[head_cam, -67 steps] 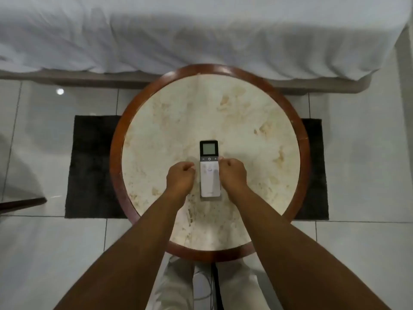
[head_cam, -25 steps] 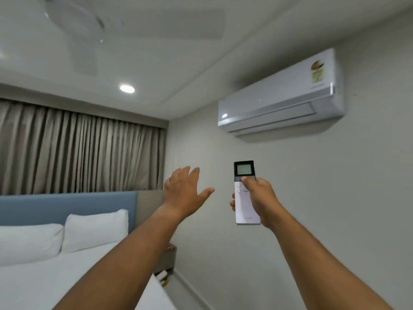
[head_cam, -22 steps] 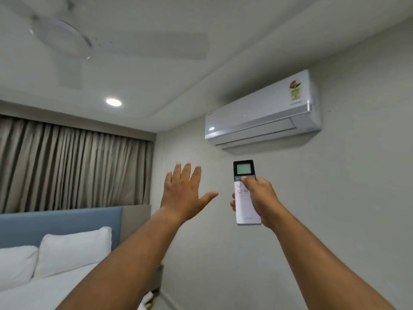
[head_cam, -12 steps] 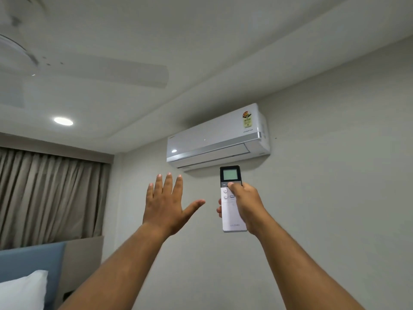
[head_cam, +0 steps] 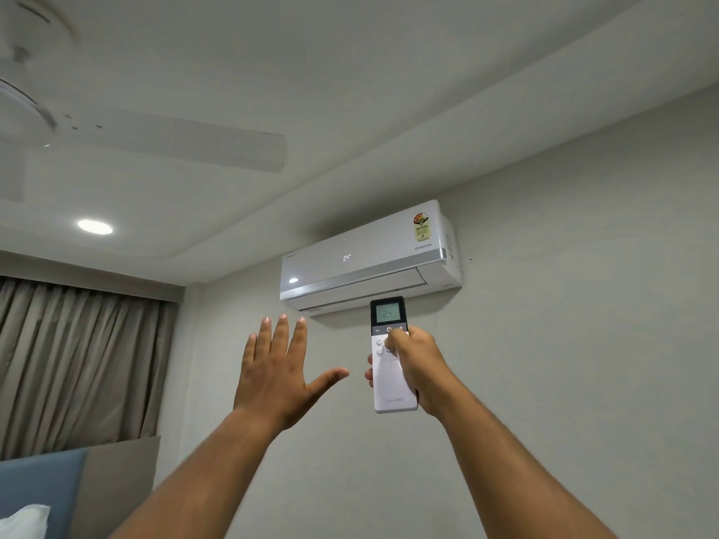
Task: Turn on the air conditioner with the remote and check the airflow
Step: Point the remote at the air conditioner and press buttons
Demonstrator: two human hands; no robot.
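A white wall-mounted air conditioner (head_cam: 369, 258) hangs high on the wall, its front panel lit with "24". The flap along its underside looks nearly shut. My right hand (head_cam: 418, 367) grips a slim white remote (head_cam: 391, 383) upright just below the unit, thumb resting on the buttons under the dark top. The remote's screen also reads 24. My left hand (head_cam: 276, 375) is raised beside it, palm toward the unit, fingers spread and empty, a little below and left of the unit's outlet.
A white ceiling fan (head_cam: 136, 138) spans the upper left, with a round ceiling light (head_cam: 95, 227) lit below it. Beige curtains (head_cam: 78, 363) cover the left wall. A blue headboard (head_cam: 39, 492) and a white pillow (head_cam: 23, 523) sit at the bottom left.
The remote went from the round table into my right hand and now points up at the unit. My left hand rose and spread. "24" has lit up on the unit and the remote.
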